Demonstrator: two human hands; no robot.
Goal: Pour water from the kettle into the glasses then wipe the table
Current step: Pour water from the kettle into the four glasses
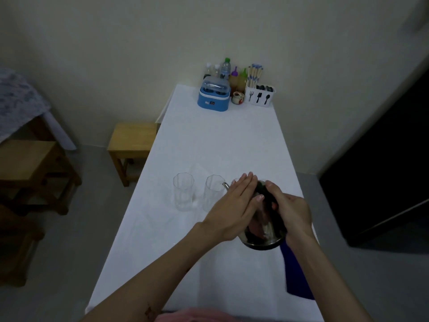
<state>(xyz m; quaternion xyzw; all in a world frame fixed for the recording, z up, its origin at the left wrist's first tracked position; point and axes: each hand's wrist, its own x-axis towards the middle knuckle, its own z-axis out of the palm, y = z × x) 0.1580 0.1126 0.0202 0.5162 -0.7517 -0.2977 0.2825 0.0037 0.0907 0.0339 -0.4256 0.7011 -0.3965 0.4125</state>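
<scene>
A shiny steel kettle is held tilted over the white table, its spout at the rim of the right glass. My right hand grips the kettle's black handle. My left hand lies flat, fingers together, on the kettle's lid side. A second clear glass stands upright to the left of the first. A blue cloth lies at the table's right edge, under my right forearm.
At the far end stand a blue-and-white appliance, several bottles, a small jar and a white cutlery holder with chopsticks. A wooden stool sits left of the table. A dark cabinet stands on the right.
</scene>
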